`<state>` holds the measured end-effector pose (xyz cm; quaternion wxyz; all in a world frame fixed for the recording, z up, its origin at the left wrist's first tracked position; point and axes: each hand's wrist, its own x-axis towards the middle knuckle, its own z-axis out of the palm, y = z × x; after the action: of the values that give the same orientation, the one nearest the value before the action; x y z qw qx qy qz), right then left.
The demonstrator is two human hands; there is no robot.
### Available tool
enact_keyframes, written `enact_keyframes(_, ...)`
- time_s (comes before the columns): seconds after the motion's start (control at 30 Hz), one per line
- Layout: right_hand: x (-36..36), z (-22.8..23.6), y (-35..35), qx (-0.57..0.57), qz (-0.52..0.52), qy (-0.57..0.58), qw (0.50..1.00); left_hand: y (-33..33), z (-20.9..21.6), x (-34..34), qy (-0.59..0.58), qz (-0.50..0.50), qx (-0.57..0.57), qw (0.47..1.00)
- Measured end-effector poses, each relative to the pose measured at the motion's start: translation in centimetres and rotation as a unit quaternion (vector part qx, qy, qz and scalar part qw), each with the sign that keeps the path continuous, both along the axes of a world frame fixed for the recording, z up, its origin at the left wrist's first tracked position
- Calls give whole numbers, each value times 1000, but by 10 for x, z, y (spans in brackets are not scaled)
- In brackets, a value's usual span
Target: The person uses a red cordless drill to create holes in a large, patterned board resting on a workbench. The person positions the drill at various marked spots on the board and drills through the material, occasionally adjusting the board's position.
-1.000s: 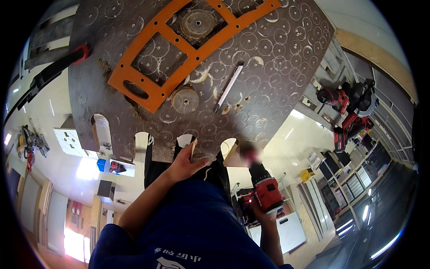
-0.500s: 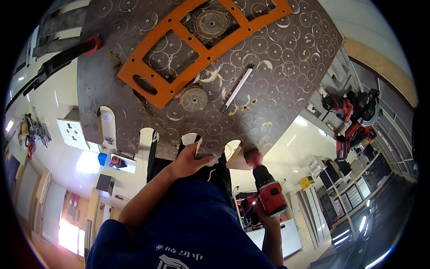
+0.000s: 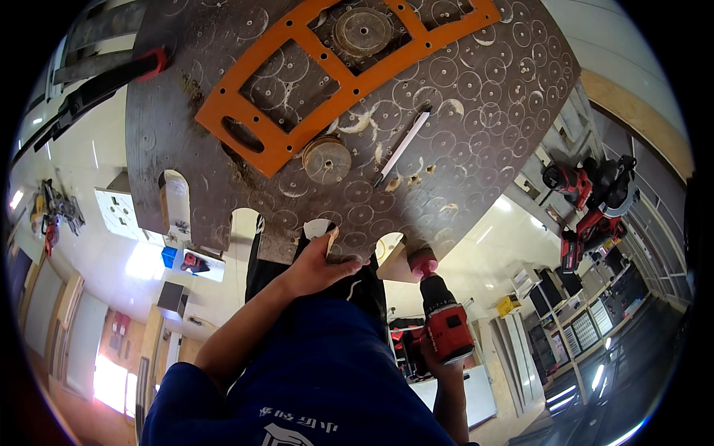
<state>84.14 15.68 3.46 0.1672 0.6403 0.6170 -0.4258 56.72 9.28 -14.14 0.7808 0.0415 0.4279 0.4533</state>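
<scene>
A dark panel (image 3: 476, 141) scored with many round cut marks and notched along its near edge fills the upper view. My left hand (image 3: 316, 264) presses flat on that near edge, fingers apart. My right hand (image 3: 439, 360) grips a red and black power drill (image 3: 442, 320) whose round cutter head meets the panel edge at a half-round notch (image 3: 394, 249). An orange cut-out template (image 3: 327, 74) lies on the panel. Two wooden discs (image 3: 327, 157) (image 3: 362, 30) and a white pencil-like stick (image 3: 401, 145) rest near it.
A black and red clamp (image 3: 104, 85) holds the panel's left side. More red power tools (image 3: 595, 201) lie on a bench at right. Shelving and cabinets (image 3: 565, 327) stand lower right, and small tools (image 3: 48, 215) lie on the white floor at left.
The view has shifted slightly, with the panel sliding lower in the picture. My left hand stays on the panel edge and the drill stays at the notch.
</scene>
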Motion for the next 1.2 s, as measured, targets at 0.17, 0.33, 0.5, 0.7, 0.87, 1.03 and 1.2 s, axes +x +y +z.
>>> enact_keyframes(0.17,6,1,1,13,106,33,994,2,1,2,29,12,25,999)
enact_keyframes(0.33,-2,2,5,-3,84,51,995,1,2,1,19,1,-15,1000)
enact_keyframes(0.5,-12,2,7,-7,56,64,996,-4,-4,5,53,4,-17,998)
enact_keyframes(0.7,-10,6,6,-44,47,41,997,-10,-28,8,43,-29,-58,997)
enact_keyframes(0.87,-15,7,10,2,150,11,989,-2,-24,8,-7,-6,-68,998)
enact_keyframes(1.03,-12,8,4,-27,81,-31,996,18,-7,-2,-83,44,-45,995)
enact_keyframes(1.2,-15,8,9,-40,95,-6,995,12,-10,0,-60,34,-42,997)
